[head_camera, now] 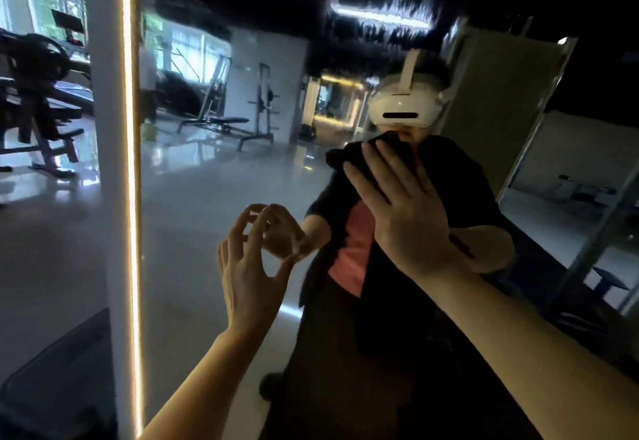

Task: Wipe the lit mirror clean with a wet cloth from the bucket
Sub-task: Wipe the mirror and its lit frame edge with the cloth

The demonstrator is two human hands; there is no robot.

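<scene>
Dark cloth flat under my right hand's straight fingers at one o'clock on the mirror, left hand loose, empty, mid-wipe; next sweep needs firm, even pressure.

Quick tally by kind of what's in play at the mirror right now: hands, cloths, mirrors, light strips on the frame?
Hands: 2, the left hand loosely curled and holding nothing, the right hand pressing flat on the cloth
Cloths: 1, the dark cloth against the glass
Mirrors: 1, the mirror
Light strips: 1, the light strip down its left edge
Total: 5
</scene>
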